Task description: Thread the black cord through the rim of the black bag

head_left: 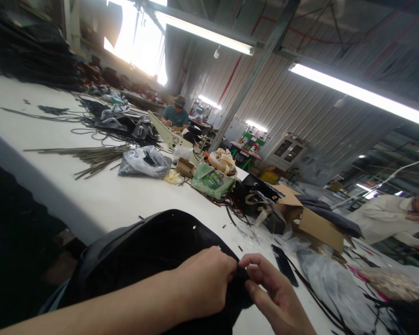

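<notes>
A black leather-like bag piece with small punched holes lies at the near edge of the white table. My left hand rests on it, fingers curled and gripping its right edge. My right hand meets it from the right, thumb and forefinger pinched at the same edge; whatever small item sits between the fingertips is too small to make out.
Beyond lie a clear plastic bag, a green packet, a bundle of thin strips, a cardboard box, black straps and stacked dark material. One person works far back; another leans in at right.
</notes>
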A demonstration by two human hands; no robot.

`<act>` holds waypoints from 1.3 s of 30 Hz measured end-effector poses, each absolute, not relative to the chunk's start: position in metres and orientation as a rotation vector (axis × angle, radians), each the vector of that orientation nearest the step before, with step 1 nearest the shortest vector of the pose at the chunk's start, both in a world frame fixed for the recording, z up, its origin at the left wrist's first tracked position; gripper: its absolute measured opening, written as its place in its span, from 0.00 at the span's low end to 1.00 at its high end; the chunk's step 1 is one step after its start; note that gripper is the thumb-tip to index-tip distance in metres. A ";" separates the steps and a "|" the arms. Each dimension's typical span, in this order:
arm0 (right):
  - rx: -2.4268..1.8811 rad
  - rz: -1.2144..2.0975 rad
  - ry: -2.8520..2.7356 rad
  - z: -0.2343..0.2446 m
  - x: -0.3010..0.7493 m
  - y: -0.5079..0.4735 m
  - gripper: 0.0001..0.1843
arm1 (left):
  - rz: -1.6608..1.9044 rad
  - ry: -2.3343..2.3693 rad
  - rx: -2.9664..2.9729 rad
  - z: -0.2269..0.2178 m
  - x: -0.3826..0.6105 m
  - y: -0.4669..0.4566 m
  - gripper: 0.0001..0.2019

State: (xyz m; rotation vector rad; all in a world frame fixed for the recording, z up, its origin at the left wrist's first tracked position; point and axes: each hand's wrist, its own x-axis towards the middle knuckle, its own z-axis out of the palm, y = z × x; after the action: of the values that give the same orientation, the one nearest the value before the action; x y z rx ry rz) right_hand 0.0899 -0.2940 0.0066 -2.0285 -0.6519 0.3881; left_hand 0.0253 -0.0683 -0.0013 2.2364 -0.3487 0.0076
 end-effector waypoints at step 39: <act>-1.744 0.184 -0.435 -0.060 0.066 -0.303 0.28 | 0.053 -0.345 1.962 -0.032 0.048 -0.091 0.12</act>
State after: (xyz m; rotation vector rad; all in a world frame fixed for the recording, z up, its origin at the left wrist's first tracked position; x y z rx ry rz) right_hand 0.0660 -0.3033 -0.0601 -1.7444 -0.4352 0.1843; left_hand 0.0484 -0.0912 -0.0319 1.9619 -0.3447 0.0529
